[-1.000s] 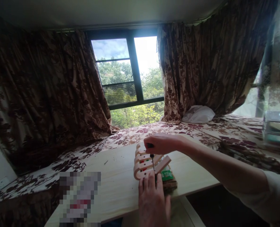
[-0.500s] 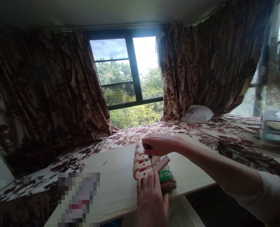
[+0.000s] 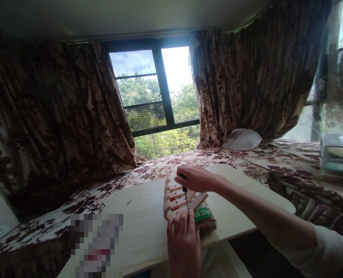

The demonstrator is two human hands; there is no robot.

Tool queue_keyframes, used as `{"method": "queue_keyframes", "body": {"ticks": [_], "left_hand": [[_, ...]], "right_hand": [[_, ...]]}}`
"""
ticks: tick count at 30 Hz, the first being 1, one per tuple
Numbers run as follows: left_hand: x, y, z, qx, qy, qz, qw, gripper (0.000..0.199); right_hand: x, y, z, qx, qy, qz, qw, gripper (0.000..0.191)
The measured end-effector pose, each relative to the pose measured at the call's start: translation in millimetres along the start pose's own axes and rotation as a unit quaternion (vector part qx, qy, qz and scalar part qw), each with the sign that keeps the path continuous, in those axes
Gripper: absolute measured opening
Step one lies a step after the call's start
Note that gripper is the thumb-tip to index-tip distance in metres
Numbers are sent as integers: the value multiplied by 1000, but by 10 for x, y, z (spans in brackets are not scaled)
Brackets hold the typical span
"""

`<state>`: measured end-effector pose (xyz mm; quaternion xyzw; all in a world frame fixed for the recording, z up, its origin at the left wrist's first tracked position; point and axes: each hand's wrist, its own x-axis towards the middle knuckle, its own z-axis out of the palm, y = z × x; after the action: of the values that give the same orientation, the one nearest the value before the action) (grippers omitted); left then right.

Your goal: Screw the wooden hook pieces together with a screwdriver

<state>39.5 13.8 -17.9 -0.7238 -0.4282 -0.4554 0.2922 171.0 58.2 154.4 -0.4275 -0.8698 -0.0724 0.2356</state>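
Observation:
A light wooden piece with curved slats rests on a green and brown package at the table's near edge. My right hand is wrapped round the dark handle of a screwdriver, whose shaft points down at the wood near my left fingertips. Fingers of my left hand press together on the near end of the slatted piece. The screwdriver's tip and any screw under it are too small to make out.
A small screw-like thing lies on the pale wooden table, left of the slats. A blurred patch covers its left part. Behind are a floral-covered surface, a white plastic bag and a clear box.
My right hand has turned slightly round the screwdriver handle and its wrist sits a little lower. My left thumb, spread out before, is now tucked in beside the hand.

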Motion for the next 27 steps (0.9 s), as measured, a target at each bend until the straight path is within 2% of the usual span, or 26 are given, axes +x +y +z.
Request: {"method": "queue_keyframes", "body": {"ticks": [4, 8, 11, 14, 19, 27], "left_hand": [[165, -80, -21, 9, -72, -3, 997, 40], [324, -162, 87, 10, -104, -12, 994, 40], [341, -187, 167, 11, -116, -24, 993, 44], [278, -172, 198, 11, -121, -31, 992, 49], [210, -66, 171, 14, -138, -54, 989, 54], [371, 50, 93, 24, -175, -92, 980, 61]], "right_hand": [[83, 30, 24, 16, -2, -8, 1000, 16], [230, 170, 218, 76, 43, 11, 996, 21], [308, 251, 390, 89, 81, 38, 992, 28], [319, 276, 501, 101, 109, 56, 987, 26], [291, 237, 522, 104, 107, 57, 987, 22], [316, 176, 506, 72, 99, 70, 990, 22]]}}
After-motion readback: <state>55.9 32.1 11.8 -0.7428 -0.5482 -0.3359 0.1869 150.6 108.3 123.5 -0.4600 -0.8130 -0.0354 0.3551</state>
